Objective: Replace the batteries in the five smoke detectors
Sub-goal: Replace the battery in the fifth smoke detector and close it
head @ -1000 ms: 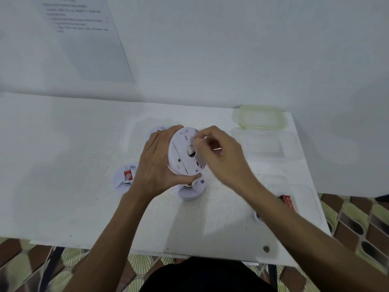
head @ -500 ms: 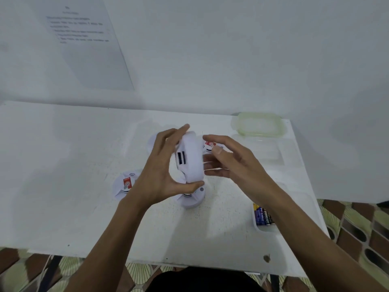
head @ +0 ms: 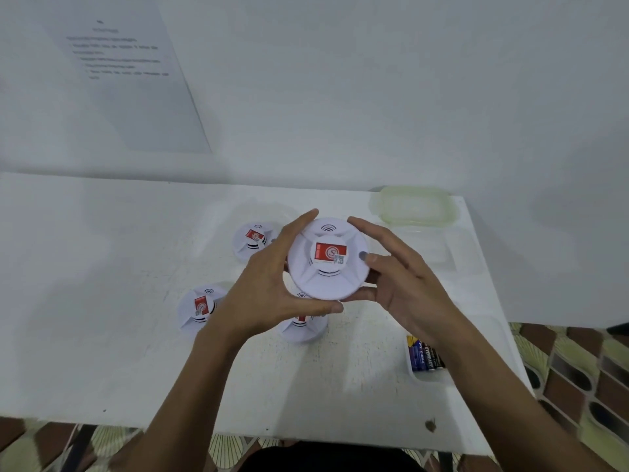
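Note:
A round white smoke detector with a red label faces up above the table, held between both hands. My left hand grips its left rim, thumb curled under the front edge. My right hand holds its right rim with thumb below and fingers along the side. Three more white detectors lie label-up on the table: one at the back, one at the left, one partly hidden under the held unit. Several batteries lie in a clear tray by my right forearm.
A pale green lid and a clear container sit at the table's back right corner. A printed sheet hangs on the wall. The white table ends at the right above a patterned floor.
The detector was back-side up with my right fingers at its back; it has been turned over through an edge-on position and now faces label-up, held by both hands.

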